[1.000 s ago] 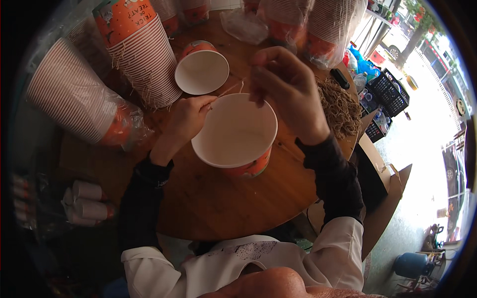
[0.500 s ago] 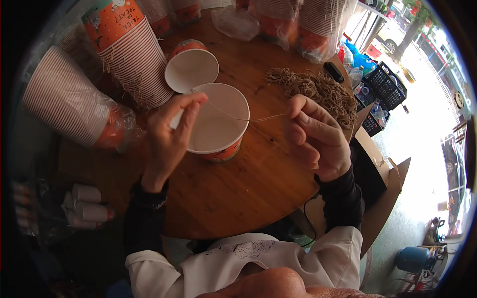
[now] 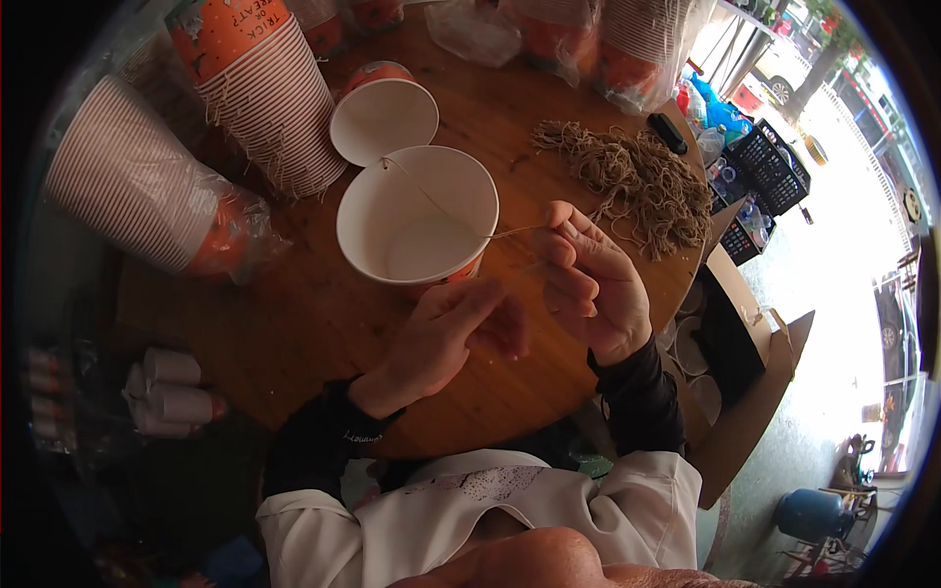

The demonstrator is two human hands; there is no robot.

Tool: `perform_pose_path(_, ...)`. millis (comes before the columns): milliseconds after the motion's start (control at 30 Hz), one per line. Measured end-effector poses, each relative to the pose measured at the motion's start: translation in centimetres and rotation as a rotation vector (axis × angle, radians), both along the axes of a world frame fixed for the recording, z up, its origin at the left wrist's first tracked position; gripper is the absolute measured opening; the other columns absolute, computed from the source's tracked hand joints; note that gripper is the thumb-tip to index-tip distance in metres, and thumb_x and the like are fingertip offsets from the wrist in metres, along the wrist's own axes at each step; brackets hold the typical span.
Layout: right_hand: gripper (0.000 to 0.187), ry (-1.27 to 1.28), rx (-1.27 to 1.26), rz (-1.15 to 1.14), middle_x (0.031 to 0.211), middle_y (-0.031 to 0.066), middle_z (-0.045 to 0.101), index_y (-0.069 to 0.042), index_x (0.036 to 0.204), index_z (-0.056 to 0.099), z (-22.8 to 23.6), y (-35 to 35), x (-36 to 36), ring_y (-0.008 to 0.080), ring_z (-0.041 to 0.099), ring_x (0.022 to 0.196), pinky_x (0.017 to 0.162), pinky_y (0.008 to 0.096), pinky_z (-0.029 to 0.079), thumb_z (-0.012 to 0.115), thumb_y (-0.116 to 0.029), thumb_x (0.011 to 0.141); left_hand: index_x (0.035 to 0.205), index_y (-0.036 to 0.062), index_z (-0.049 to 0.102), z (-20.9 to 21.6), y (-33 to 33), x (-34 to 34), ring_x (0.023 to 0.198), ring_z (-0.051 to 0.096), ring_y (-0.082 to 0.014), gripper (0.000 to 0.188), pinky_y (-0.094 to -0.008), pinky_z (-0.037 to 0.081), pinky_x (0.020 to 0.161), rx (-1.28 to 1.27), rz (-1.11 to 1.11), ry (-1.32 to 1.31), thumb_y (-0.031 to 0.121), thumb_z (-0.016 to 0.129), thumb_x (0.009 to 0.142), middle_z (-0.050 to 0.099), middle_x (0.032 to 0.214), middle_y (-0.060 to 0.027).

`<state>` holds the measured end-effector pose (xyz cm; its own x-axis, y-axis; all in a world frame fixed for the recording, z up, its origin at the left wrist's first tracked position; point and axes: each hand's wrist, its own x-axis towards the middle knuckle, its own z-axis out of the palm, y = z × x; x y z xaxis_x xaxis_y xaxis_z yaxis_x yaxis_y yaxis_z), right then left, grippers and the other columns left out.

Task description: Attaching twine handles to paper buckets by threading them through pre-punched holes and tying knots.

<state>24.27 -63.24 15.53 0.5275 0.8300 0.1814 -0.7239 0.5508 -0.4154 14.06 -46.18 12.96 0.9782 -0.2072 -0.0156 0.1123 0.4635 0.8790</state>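
Note:
A large white-lined paper bucket (image 3: 412,245) with an orange printed outside stands upright on the wooden table in front of me. A thin tan string (image 3: 431,199) comes from its left inner wall near the rim, crosses the opening and passes over the right rim. Right of the bucket, my right hand (image 3: 598,279) pinches that string between thumb and index finger. My left hand (image 3: 446,338) hovers just below the bucket's near side, slightly blurred, its fingers loosely bent and apart with nothing seen in them. A second paper bucket (image 3: 384,122) lies tilted behind the first, mouth toward me.
A heap of tan strings (image 3: 637,186) lies on the right of the table (image 3: 392,392), beside a small black object (image 3: 667,134). Stacked buckets (image 3: 265,108) and a plastic-wrapped stack (image 3: 137,176) stand left. More bagged buckets line the back. An open carton (image 3: 750,343) is at right.
My left hand has let go at the bucket's left rim and moved right and toward me. My right hand has shifted slightly left, still pinching the string.

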Motion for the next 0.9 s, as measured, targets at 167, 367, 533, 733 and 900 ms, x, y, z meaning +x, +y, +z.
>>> perform_pose_path(167,0.015,0.031,-0.041,-0.084,0.085,0.0036,0.056,-0.005,0.110,0.054,-1.7,-1.2,0.3,0.0068,0.043,0.052,0.043,0.0193,0.036,0.045,-0.013,0.101,0.084,0.0025,0.058,0.9,-0.5,0.2,0.066,0.060,-0.0189,0.023,-0.0312,0.048,0.063,0.602,0.308,-0.257,0.019,0.056,0.099,0.062,0.075,-0.0047)
perform_pose_path(367,0.013,-0.270,-0.529,-0.445,0.095,0.0059,0.063,-0.003,0.110,0.056,-5.1,-1.7,-0.6,0.0070,0.057,0.068,0.056,0.0209,0.046,0.050,-0.007,0.099,0.082,0.0050,0.057,0.4,-0.7,0.6,0.066,0.058,-0.0261,0.014,-0.0353,0.047,0.060,1.248,0.512,-0.865,0.007,0.071,0.083,0.057,0.074,-0.0092)
perform_pose_path(533,0.016,-0.830,-0.609,-0.455,0.099,0.0082,0.065,0.001,0.111,0.057,-4.0,-1.3,-4.3,0.0119,0.061,0.084,0.072,0.0248,0.050,0.054,-0.006,0.097,0.079,0.0058,0.055,0.7,-0.6,-0.9,0.065,0.056,-0.0259,0.019,-0.0378,0.045,0.058,1.350,0.387,-0.831,0.009,0.073,0.080,0.053,0.071,-0.0070)
perform_pose_path(733,0.017,-0.719,-0.625,-0.236,0.092,0.0047,0.064,0.001,0.108,0.058,-6.3,-0.8,-3.7,0.0098,0.061,0.083,0.074,0.0248,0.050,0.060,-0.010,0.096,0.080,0.0056,0.056,1.0,0.7,-1.2,0.067,0.056,-0.0251,0.018,-0.0370,0.046,0.060,1.381,0.265,-0.791,0.006,0.073,0.077,0.054,0.074,-0.0068)
perform_pose_path(900,0.014,-0.609,-0.684,-0.102,0.087,0.0032,0.064,0.002,0.103,0.060,-6.2,-0.3,-3.6,0.0082,0.060,0.077,0.071,0.0237,0.050,0.062,-0.008,0.093,0.082,0.0034,0.059,0.9,1.1,-1.5,0.073,0.060,-0.0282,0.021,-0.0371,0.049,0.065,1.403,0.244,-0.783,-0.003,0.075,0.071,0.059,0.079,-0.0095)
